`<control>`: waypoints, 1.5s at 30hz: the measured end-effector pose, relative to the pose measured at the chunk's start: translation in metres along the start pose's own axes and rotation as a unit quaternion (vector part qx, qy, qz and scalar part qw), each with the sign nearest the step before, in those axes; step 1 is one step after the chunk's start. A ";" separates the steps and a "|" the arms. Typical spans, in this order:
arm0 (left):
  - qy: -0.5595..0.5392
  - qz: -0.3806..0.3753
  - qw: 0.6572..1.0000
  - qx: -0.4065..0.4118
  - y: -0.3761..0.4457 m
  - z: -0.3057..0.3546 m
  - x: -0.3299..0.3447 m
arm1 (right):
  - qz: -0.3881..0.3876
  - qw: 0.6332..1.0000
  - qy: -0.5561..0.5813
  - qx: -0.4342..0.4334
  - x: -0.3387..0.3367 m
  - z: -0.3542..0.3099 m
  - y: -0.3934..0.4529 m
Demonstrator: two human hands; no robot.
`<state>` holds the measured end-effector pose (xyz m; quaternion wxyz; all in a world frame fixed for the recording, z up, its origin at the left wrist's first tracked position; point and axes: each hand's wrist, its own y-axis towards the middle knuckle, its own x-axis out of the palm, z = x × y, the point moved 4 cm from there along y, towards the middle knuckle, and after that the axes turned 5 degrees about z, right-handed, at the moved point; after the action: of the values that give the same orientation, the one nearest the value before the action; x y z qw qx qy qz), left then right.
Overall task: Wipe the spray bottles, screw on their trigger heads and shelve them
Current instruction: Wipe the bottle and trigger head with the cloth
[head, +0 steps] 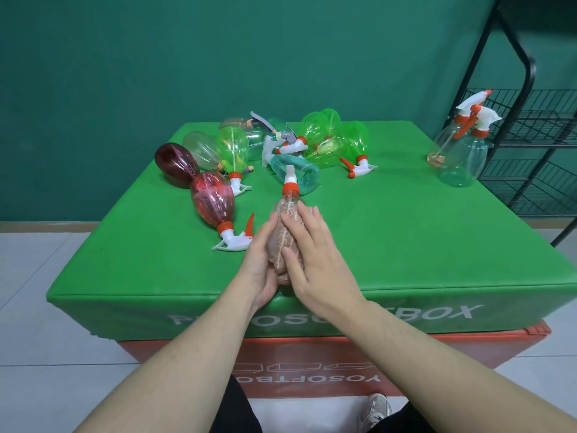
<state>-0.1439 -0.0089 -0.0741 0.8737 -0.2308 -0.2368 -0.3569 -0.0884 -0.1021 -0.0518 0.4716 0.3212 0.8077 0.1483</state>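
I hold a clear spray bottle [283, 204] tilted above the green box's front edge; its white and orange trigger head [290, 182] points away from me. My left hand [259, 267] cups the bottle from the left and below. My right hand [315, 254] lies over its right side and holds an orange-speckled cloth [281, 237] against the bottle, thumb on the cloth. Much of the bottle is hidden by my hands.
Several bottles lie in a heap at the back of the green box [406, 245]: red ones [212, 201], green ones [331, 142], a teal one [296, 170]. Two capped bottles [462, 160] stand at the right edge beside a black wire shelf [530, 120].
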 end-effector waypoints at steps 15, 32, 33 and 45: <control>0.071 -0.023 0.997 0.004 -0.001 -0.001 0.006 | -0.002 0.993 -0.078 0.091 -0.023 0.005 0.065; 0.013 0.000 1.000 -0.013 -0.002 -0.002 0.006 | 0.014 0.995 -0.091 -0.045 -0.004 -0.006 0.007; 0.007 -0.001 1.000 -0.016 -0.002 -0.003 0.006 | 0.007 0.994 -0.096 -0.045 -0.002 -0.005 0.002; 0.021 -0.010 0.999 -0.024 -0.006 -0.002 0.007 | 0.016 0.992 -0.097 -0.083 -0.001 -0.009 -0.025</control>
<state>-0.1433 -0.0173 -0.0697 0.8691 -0.2419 -0.2117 -0.3759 -0.1048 -0.1205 -0.0603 0.5699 0.3069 0.7379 0.1909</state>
